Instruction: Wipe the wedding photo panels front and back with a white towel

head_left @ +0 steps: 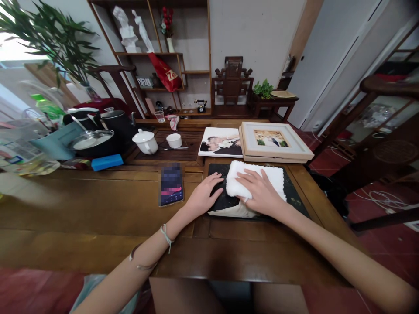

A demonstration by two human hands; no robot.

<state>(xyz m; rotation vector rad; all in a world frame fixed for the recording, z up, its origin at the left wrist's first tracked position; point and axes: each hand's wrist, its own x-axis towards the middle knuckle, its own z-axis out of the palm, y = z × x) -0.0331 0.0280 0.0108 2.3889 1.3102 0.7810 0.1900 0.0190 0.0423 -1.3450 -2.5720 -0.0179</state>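
A folded white towel (276, 176) lies on a black slab (296, 198) at the table's right part. My right hand (262, 192) rests on top of the towel with its fingers spread, pressing it down; its thumb is by the towel's lower edge. My left hand (206, 194) lies flat at the slab's left edge, fingers apart, with nothing in it. Along the near side of the slab shows a pale, cream-coloured cloth or edge (232, 212), partly covered by the towel and my right hand. A phone (171, 185) lies left of my left hand.
Behind the slab lie a photo print (221, 150) and a framed picture (278, 148). On the wooden table (98, 209) stand a white lidded teacup (145, 143), a small white bowl (174, 140), a blue block (107, 162), a glass-lidded pot (93, 141) and a dark kettle (116, 122).
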